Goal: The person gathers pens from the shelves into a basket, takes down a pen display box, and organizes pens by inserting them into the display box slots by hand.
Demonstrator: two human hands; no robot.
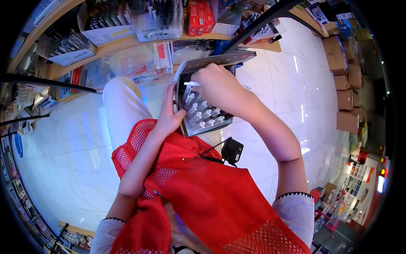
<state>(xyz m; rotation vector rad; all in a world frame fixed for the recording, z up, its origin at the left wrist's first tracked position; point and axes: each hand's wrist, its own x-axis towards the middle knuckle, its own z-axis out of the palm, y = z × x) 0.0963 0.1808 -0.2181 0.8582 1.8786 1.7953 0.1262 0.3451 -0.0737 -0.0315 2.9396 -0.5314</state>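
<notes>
An open display box (242,57) rests at my lap, its dark lid flap raised at the far side. Several clear-and-white pens (199,114) stand upright in it, their ends facing me. My left hand (170,115) grips the box's left wall, with the thumb over the near rim. Over the far part of the box, my right hand (215,84) is closed around a white pen (191,84), which sticks out to the left of the fingers. The fingertips are partly hidden behind that hand.
In front is a wooden shelf (111,47) with boxes of pens (108,31) and red boxes (200,17). A dark metal post (262,23) slants beside it. Cardboard cartons (347,99) are stacked at right. A small black device (232,151) hangs by my red vest (211,190).
</notes>
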